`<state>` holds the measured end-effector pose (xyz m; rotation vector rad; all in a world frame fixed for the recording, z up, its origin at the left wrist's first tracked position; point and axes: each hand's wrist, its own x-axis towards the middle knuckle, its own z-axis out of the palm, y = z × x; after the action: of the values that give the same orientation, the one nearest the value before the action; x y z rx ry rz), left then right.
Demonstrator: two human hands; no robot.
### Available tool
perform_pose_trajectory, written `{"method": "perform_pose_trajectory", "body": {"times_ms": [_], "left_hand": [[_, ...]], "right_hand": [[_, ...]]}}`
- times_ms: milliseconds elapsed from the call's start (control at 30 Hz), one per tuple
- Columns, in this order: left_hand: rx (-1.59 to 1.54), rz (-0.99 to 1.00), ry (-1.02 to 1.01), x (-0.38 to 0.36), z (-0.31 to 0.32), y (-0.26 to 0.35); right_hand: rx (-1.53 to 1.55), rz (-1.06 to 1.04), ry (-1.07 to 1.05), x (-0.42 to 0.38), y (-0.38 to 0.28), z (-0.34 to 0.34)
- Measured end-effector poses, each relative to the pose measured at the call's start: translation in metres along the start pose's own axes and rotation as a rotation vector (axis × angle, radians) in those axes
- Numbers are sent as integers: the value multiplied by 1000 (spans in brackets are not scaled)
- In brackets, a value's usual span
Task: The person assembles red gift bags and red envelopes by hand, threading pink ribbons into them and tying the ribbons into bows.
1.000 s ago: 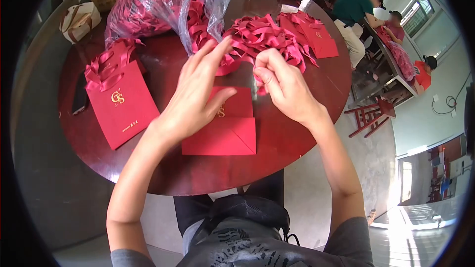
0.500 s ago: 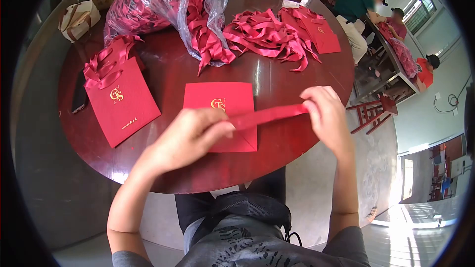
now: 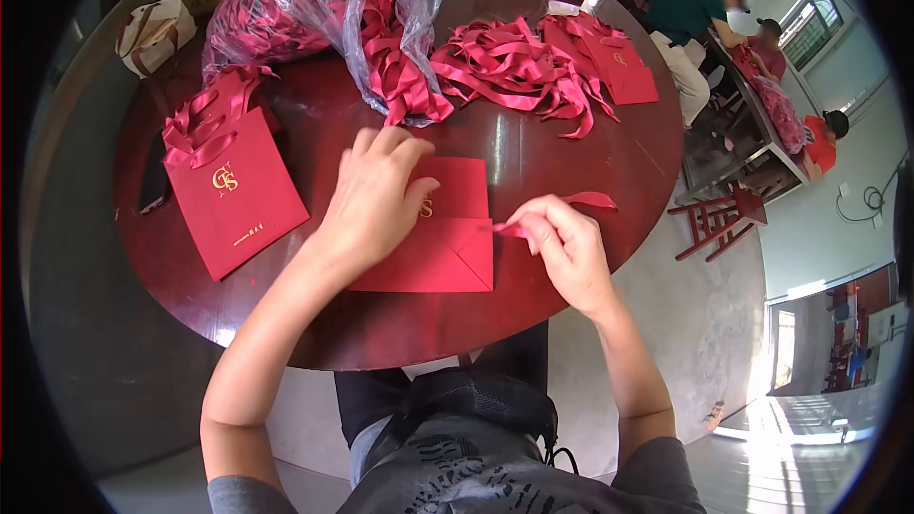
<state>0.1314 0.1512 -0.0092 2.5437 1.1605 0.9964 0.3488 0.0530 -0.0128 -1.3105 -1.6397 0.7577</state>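
A flat red paper bag [image 3: 428, 262] with a gold logo lies in front of me on the table. My left hand [image 3: 371, 195] is over its left side, fingers stretched and thumb apart, holding nothing; it covers part of the logo. At the bag's right edge, my right hand [image 3: 562, 246] pinches a red ribbon [image 3: 592, 200]. One end pokes out past the thumb toward the bag, and the other shows behind the fingers.
Finished-looking red bags with ribbon handles [image 3: 238, 195] lie at the left. A clear plastic sack of ribbons [image 3: 276, 9], a loose ribbon heap [image 3: 519, 67] and more red bags [image 3: 624, 67] are at the back. Other people sit and stand around a table [image 3: 762, 124] at right.
My left hand has let go of the ribbon and moved up over the bag. The right hand has come down and left to the bag's edge, still with the ribbon.
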Motion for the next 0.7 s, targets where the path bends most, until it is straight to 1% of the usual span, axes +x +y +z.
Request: {"method": "perform_pose_trajectory", "body": {"times_ms": [33,67,133,167,267,300,333,400,433,500,567,600,633,700], "left_hand": [[95,9,-32,4,4,-7],[93,10,-30,7,5,-11],[67,-81,-279,13,5,-15],[66,-81,-286,14,5,-17],[-107,-191,-298,19,5,-19],[-145,-153,-236,18,7,-21],[-147,-151,-238,18,7,-22],[-216,-121,-191,19,3,-22],[-218,-120,-192,20,0,-20],[-431,-187,-190,21,-7,-15],[-499,-197,-206,21,-10,-16],[-561,-208,-218,22,-13,-16],[-545,-245,-259,23,-20,-11],[-567,-218,-219,20,-21,-10]], "right_hand": [[55,22,53,2,4,2],[58,37,94,5,7,4],[90,106,89,8,12,7],[92,112,91,8,13,9],[88,121,87,10,14,15],[84,97,86,10,16,18],[80,71,86,11,17,19],[53,88,59,11,15,17],[-4,51,66,10,13,17],[-63,17,74,9,8,19],[-157,-50,104,8,2,20],[-162,-50,107,6,-1,20],[-139,-20,94,5,-4,21],[-74,7,97,0,-5,23]]}}
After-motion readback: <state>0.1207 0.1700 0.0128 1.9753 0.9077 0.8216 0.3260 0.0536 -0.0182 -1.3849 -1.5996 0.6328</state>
